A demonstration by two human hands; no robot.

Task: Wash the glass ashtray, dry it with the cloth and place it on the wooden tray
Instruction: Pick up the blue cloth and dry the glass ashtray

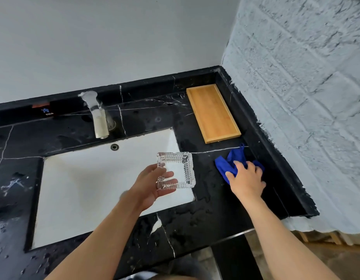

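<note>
My left hand (152,187) holds the square clear glass ashtray (180,165) over the right end of the white sink basin (90,186), fingers under it and thumb on its left rim. My right hand (246,178) lies on the crumpled blue cloth (228,160) on the black counter right of the sink, fingers closing on it. The wooden tray (212,113), with nothing on it, lies farther back near the corner.
A metal faucet (98,116) stands behind the basin, no water running. The black marble counter (205,219) is wet with droplets. A raised black ledge (276,158) and a painted brick wall bound the right side; a plain wall lies behind.
</note>
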